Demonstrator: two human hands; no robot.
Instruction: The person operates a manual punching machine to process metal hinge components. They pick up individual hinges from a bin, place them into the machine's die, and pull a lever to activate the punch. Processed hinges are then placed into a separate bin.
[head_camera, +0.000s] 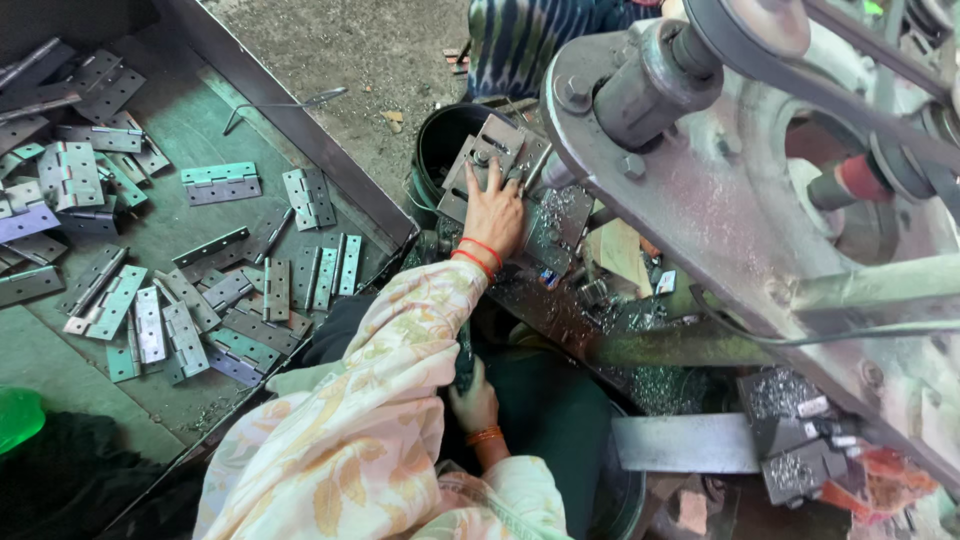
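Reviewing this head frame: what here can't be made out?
- Right hand: low beside the lap, fingers curled on something dark; the floral sleeve hides what it is.
- Left hand: pressed on a hinge at the machine; contact under the palm is hidden.
- Bucket: inside too dark to read.
- Machine: cut off by the top and right edges.

right hand (473, 400) fingers hidden under sleeve (390, 380), machine (760, 200) cut off at edge

Soft, even daylight, weak shadows, slight blur at edges.
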